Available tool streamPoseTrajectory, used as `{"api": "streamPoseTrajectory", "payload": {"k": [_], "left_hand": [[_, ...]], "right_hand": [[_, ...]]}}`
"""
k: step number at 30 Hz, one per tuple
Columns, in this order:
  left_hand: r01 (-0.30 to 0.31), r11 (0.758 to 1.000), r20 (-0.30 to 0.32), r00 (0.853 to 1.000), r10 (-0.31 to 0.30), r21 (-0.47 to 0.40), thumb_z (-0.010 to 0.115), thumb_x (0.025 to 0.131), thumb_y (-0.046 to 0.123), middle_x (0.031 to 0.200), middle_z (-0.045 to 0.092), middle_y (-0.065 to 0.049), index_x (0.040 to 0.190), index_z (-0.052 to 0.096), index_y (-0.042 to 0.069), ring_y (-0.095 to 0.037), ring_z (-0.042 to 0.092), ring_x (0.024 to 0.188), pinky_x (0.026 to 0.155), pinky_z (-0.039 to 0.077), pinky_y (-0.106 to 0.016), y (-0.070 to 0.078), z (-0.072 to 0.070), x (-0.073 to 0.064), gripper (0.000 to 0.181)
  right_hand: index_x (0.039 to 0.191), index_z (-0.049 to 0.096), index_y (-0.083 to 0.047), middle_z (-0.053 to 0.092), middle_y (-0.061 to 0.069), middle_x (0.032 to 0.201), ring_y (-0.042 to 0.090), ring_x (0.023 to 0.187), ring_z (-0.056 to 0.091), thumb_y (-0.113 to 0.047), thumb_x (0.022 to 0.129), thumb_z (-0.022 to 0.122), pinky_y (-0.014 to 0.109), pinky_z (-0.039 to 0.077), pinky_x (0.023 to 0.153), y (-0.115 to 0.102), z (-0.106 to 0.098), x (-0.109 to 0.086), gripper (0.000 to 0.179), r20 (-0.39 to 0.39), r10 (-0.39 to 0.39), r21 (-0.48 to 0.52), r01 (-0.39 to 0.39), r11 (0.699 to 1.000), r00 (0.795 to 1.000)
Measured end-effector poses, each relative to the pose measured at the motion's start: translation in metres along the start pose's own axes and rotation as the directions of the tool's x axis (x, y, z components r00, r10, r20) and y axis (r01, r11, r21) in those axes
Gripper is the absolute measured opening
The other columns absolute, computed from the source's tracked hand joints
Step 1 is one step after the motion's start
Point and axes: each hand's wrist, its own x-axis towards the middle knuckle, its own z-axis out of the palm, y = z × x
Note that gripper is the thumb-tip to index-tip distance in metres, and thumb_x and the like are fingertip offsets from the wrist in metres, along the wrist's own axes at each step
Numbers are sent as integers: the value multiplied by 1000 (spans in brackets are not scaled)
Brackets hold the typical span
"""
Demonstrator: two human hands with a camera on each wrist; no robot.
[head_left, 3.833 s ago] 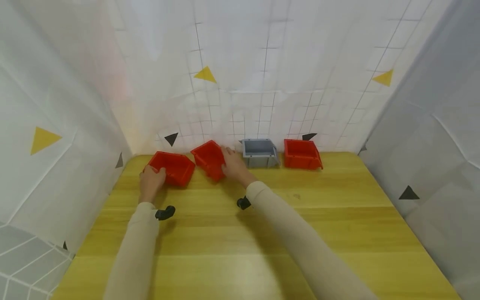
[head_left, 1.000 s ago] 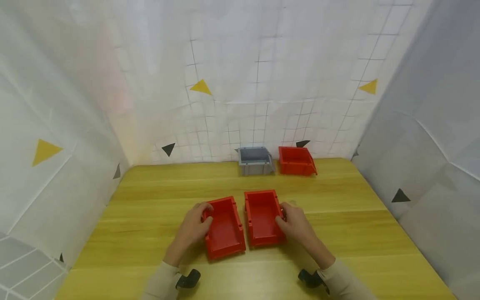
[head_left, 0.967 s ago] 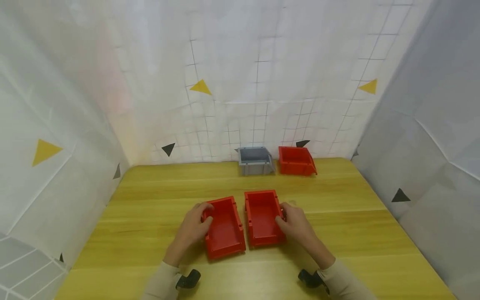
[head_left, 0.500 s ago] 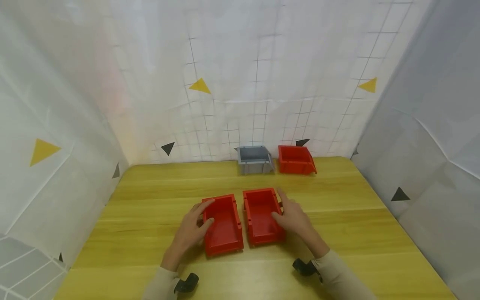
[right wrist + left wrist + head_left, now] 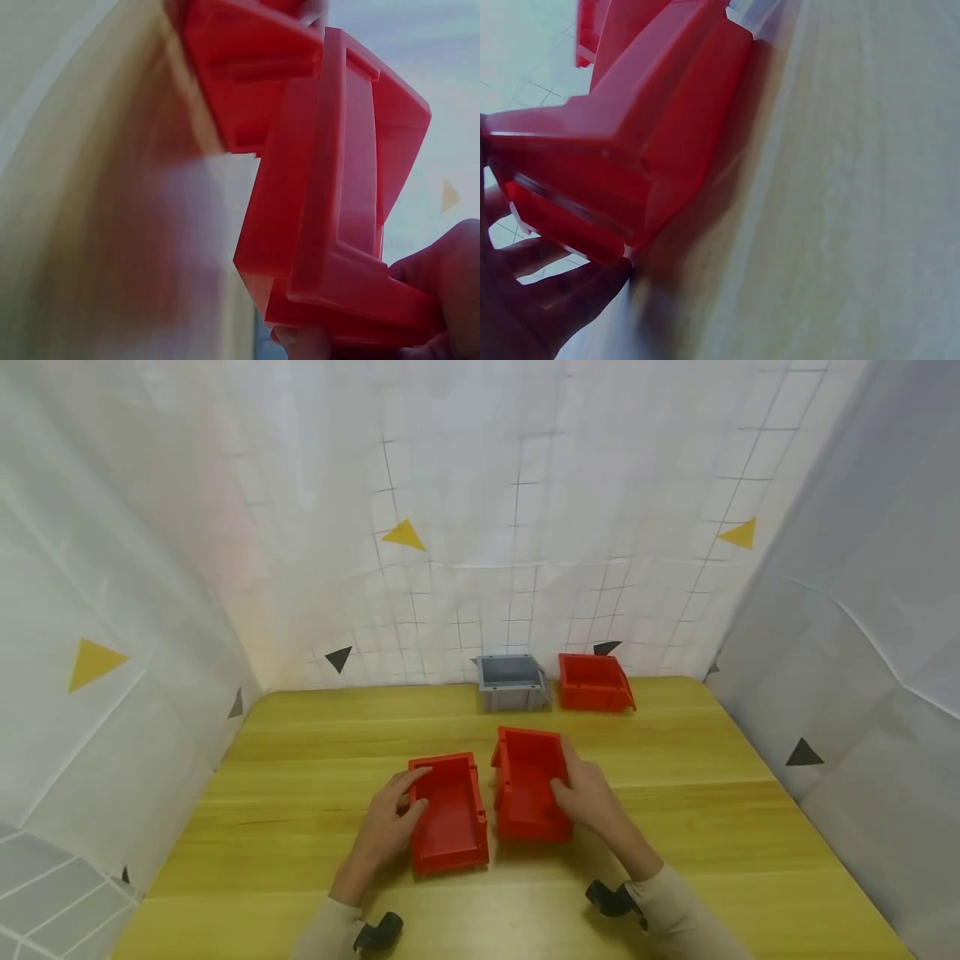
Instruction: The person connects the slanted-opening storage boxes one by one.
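Two red storage bins lie side by side mid-table in the head view. My left hand (image 5: 388, 822) is at the left wall of the left red bin (image 5: 450, 810), thumb over the rim and fingers along the outside. In the left wrist view those fingers (image 5: 577, 292) touch that bin's outer side near the tabletop. My right hand (image 5: 592, 793) grips the right wall of the right red bin (image 5: 534, 789), thumb inside. This bin is tilted and raised off the table, as the right wrist view shows beneath its front (image 5: 322, 247).
A grey bin (image 5: 513, 693) and another red bin (image 5: 595, 693) stand at the table's back edge, against a white sheet (image 5: 480, 485) with yellow and black triangles. Sheets hang at both sides of the wooden table (image 5: 300, 760).
Both hands brought the two red bins from the back left to mid-table. In the last half second my right hand has lifted and tilted the right bin; the left bin stays nearly in place.
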Motion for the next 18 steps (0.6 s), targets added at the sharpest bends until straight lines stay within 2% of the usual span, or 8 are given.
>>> {"api": "streamPoseTrajectory", "payload": {"k": [2,5,12,18], "left_hand": [[7,1000,-4,1000,-7,0,64,99,6,142,58,-8,146,60,16,-33,59,126,97,53,-53,1,0,0,48],[8,1000,-7,1000,-8,3,64,99,6,142,58,-7,146,61,16,-33,59,126,96,54,-52,1,1,0,48],[1,1000,-3,1000,-1,-4,64,99,6,142,58,-7,145,61,15,-32,59,125,95,55,-50,0,2,0,48],[-16,1000,-3,1000,16,2,64,99,6,142,59,-7,145,61,14,-31,59,125,94,55,-50,1,3,0,47]], "right_hand": [[158,22,14,66,22,93,21,61,52,0,94,59,35,50,57,-6,-4,-2,75,4,-14,12,14,1000,1000],[159,21,13,57,12,74,19,54,48,0,95,60,34,48,52,-14,-8,-4,76,17,-37,8,37,999,999],[158,24,13,60,10,77,18,56,49,0,93,62,33,47,51,-26,-9,-4,76,1,-87,-35,87,996,996],[158,24,14,49,2,64,16,50,45,0,94,61,32,45,48,-30,-8,-1,76,22,-86,-40,87,995,996]]}}
